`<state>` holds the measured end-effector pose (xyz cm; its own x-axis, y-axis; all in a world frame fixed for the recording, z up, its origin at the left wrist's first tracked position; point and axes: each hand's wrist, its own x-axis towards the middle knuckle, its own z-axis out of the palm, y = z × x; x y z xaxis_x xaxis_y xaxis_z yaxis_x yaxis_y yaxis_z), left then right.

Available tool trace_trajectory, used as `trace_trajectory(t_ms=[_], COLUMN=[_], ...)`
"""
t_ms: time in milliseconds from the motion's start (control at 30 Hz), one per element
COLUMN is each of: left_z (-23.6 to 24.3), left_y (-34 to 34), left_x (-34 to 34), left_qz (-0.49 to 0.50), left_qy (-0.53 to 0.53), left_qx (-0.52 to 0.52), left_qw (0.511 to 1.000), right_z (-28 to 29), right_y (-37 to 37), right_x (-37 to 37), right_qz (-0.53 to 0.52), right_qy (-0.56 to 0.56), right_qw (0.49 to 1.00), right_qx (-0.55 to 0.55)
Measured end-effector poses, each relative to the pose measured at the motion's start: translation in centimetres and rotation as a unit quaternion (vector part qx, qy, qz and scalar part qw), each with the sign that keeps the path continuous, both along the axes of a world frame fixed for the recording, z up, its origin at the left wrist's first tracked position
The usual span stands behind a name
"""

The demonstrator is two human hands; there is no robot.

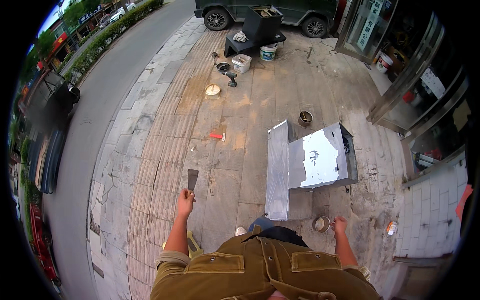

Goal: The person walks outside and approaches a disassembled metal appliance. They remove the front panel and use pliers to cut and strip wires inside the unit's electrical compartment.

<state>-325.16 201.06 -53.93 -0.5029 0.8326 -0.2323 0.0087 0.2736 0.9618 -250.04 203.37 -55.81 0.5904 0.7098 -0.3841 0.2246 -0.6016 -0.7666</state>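
- Head view, foreground: on a paved sidewalk, a person in a brown button-up shirt [220, 272] grips a putty knife [193, 179] in the left hand [186, 201], fingers closed on the handle, blade pointing away from the body.
- The right hand [340, 225] hangs with curled fingers just beside a small round tin [327, 224]; whether it holds anything, one cannot tell.
- Head view, center right: a gray sheet-metal housing [298, 167] lies on the paving ahead of the right hand, a ragged-edged white patch [320, 162] across its upper face, a long flat panel along its left side. The knife is well apart from it.
- On handling, a judgment: the blade likely works best held low and nearly flat, with even pressure and a clean edge, easing off near the housing's corners; the free hand could steady the metal, clear of the blade's path.
- Head view, beyond: a red-handled tool [216, 136], a cordless drill [231, 78] and a plastic bucket [268, 54] sit on the pavement, short of a parked dark vehicle [300, 14].
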Motion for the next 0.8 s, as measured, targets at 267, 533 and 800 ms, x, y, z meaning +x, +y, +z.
trace_trajectory(t_ms=[267, 533, 800], left_z=[3.8, 2.3, -1.9], left_y=[27.3, 44.9, 62.5], left_x=[-3.6, -14.5, -23.7], left_qz=[-0.083, 0.002, 0.072], left_qy=[-0.002, 0.063, 0.038], left_qx=[0.042, -0.028, -0.076], left_qw=[0.996, 0.998, 0.994], right_z=[-3.6, 1.7, 12.7], right_y=[15.5, 60.7, 91.4], right_x=[-3.4, -28.2, -48.1], right_qz=[-0.148, 0.111, 0.241], right_qy=[0.062, 0.215, 0.276], right_qw=[0.979, 0.97, 0.928], right_qx=[-0.128, 0.009, 0.068])
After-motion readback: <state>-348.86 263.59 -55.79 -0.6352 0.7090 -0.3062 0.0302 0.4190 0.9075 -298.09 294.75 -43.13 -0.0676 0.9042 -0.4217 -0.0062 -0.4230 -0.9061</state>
